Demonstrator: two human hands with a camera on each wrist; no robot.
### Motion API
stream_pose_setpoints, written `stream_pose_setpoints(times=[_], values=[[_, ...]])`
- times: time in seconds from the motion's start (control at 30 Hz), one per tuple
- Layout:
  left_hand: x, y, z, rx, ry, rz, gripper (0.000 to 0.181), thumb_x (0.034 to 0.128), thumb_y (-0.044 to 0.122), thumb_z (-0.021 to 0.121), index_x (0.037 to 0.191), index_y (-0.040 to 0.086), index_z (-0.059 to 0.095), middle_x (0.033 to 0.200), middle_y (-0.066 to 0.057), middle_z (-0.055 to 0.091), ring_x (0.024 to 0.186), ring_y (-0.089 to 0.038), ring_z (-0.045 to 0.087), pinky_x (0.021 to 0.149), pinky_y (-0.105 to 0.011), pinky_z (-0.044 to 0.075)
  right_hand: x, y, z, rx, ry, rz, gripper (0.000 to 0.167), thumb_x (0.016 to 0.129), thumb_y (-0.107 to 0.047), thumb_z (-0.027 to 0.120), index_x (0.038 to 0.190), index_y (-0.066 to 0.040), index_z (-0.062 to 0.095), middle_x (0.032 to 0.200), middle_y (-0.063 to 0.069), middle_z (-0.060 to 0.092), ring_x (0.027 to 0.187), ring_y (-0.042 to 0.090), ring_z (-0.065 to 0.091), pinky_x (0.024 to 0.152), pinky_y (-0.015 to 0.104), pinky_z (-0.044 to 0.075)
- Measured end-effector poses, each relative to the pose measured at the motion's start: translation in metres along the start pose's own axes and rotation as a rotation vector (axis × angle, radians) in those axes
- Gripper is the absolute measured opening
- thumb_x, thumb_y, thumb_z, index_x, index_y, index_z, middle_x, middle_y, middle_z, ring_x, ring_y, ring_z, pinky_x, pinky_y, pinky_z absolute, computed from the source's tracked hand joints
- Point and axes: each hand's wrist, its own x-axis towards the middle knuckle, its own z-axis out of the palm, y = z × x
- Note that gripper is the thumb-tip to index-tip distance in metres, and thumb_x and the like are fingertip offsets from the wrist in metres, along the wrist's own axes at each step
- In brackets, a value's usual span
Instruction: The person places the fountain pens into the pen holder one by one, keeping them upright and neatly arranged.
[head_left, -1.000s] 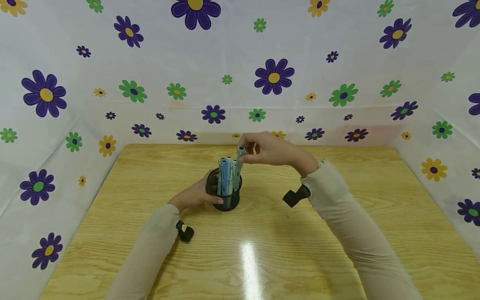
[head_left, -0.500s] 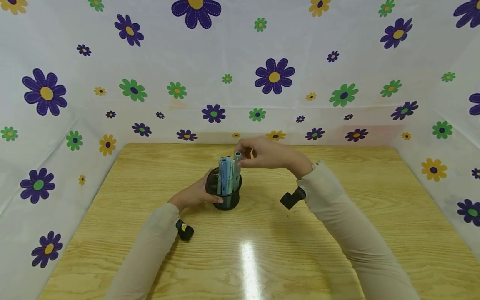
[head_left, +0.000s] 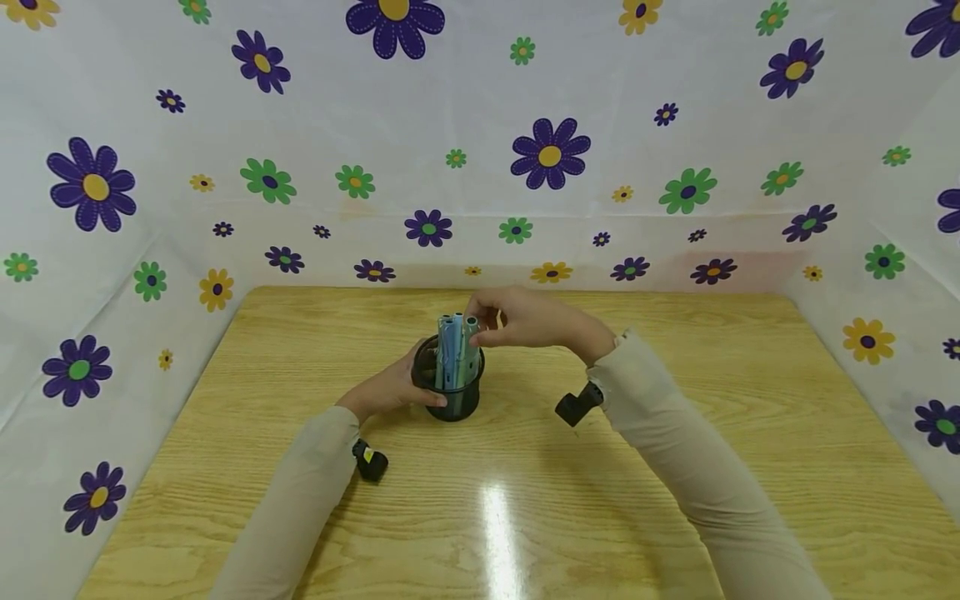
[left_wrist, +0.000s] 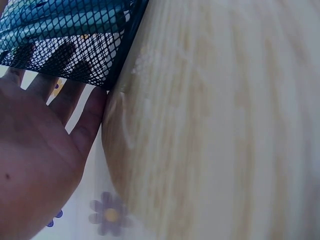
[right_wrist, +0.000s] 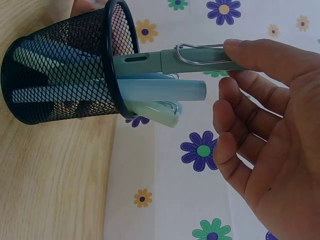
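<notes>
A black mesh pen holder (head_left: 459, 407) stands upright on the table, with several pale blue and green pens in it. My left hand (head_left: 390, 389) holds it from the left, thumb across the front and fingers round behind. In the left wrist view, the fingers (left_wrist: 65, 105) lie along the mesh wall. With thumb and index finger, my right hand (head_left: 528, 318) pinches the capped end of a grey-green pen (right_wrist: 167, 61) with a wire clip. Its lower part is inside the holder, beside a light blue pen (right_wrist: 165, 90) and a pale green one (right_wrist: 160, 114).
The wooden table (head_left: 480, 517) runs up to a white flower-print cloth (head_left: 450, 100) at the back and sides. A black wrist camera (head_left: 371, 462) sits on the left wrist, another camera (head_left: 576, 407) on the right.
My right hand has moved down and slightly left, lowering the grey-green pen deeper into the holder. The left hand and the holder have stayed in place.
</notes>
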Motion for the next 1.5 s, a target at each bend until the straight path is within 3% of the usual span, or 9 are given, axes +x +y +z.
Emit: stream_pose_setpoints(times=[0.3, 0.57, 0.97, 1.3, 1.5], values=[[0.0, 0.0, -0.001, -0.004, 0.006, -0.005, 0.103, 0.0764, 0.016, 0.081, 0.152, 0.02, 0.011, 0.155, -0.012, 0.025, 0.143, -0.034, 0.026, 0.118, -0.053, 0.019, 0.002, 0.004, 0.004, 0.01, -0.011, 0.01, 0.018, 0.09, -0.019, 0.067, 0.104, -0.009, 0.06, 0.087, 0.0, 0.059, 0.079, 0.013, 0.053, 0.071, 0.028, 0.046], [0.0, 0.002, 0.0, -0.007, 0.002, -0.003, 0.103, 0.0761, 0.015, 0.081, 0.151, 0.019, 0.011, 0.154, -0.013, 0.025, 0.142, -0.034, 0.027, 0.118, -0.053, 0.019, 0.001, 0.003, 0.004, 0.038, -0.013, 0.02, 0.017, 0.091, -0.018, 0.066, 0.104, -0.008, 0.061, 0.085, 0.001, 0.058, 0.078, 0.014, 0.052, 0.072, 0.035, 0.046], [-0.001, 0.001, 0.0, -0.008, 0.002, 0.001, 0.105, 0.0759, 0.017, 0.081, 0.152, 0.018, 0.009, 0.155, -0.013, 0.023, 0.144, -0.035, 0.024, 0.119, -0.055, 0.016, -0.008, 0.006, 0.0, 0.039, 0.003, 0.043, 0.017, 0.093, -0.02, 0.065, 0.105, -0.009, 0.062, 0.085, 0.0, 0.059, 0.078, 0.014, 0.052, 0.07, 0.03, 0.045], [-0.001, 0.006, -0.003, 0.053, -0.009, -0.048, 0.11, 0.0752, 0.018, 0.082, 0.154, 0.018, 0.006, 0.157, -0.012, 0.021, 0.145, -0.035, 0.023, 0.119, -0.055, 0.014, -0.014, 0.009, -0.002, 0.04, 0.04, 0.039, 0.022, 0.093, -0.017, 0.064, 0.109, -0.003, 0.062, 0.084, 0.001, 0.06, 0.078, 0.016, 0.053, 0.073, 0.037, 0.046], [-0.003, 0.006, -0.005, 0.071, 0.001, -0.048, 0.108, 0.0744, 0.018, 0.083, 0.154, 0.021, 0.01, 0.157, -0.011, 0.024, 0.145, -0.034, 0.023, 0.119, -0.056, 0.012, -0.018, 0.013, -0.003, 0.053, 0.049, 0.063, 0.021, 0.093, -0.018, 0.065, 0.11, -0.007, 0.06, 0.086, 0.002, 0.06, 0.079, 0.017, 0.053, 0.073, 0.036, 0.046]])
